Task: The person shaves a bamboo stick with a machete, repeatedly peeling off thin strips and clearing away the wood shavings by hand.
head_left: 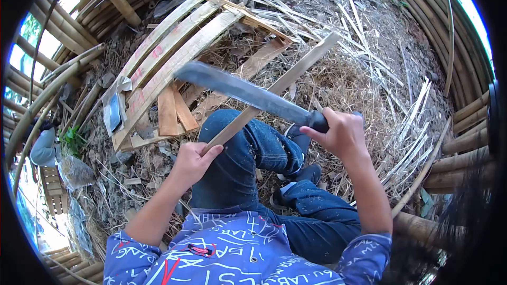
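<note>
A flat wooden strip [282, 82] slants up and to the right from my left hand [198, 161], whose fingers are wrapped round its lower end above my raised knee. My right hand [338, 129] grips the black handle of a large machete [245, 89]. The dark blade points left and passes over the middle of the strip; whether it touches the wood I cannot tell. Its tip is slightly blurred, over the edge of a slatted wooden pallet [185, 37].
Straw and shavings [343, 84] cover the ground ahead, with thin split strips [417, 111] at the right. Short boards [168, 111] lie by the pallet. Bamboo poles [457, 37] form walls on both sides. Another person's sleeve [43, 148] shows at the far left.
</note>
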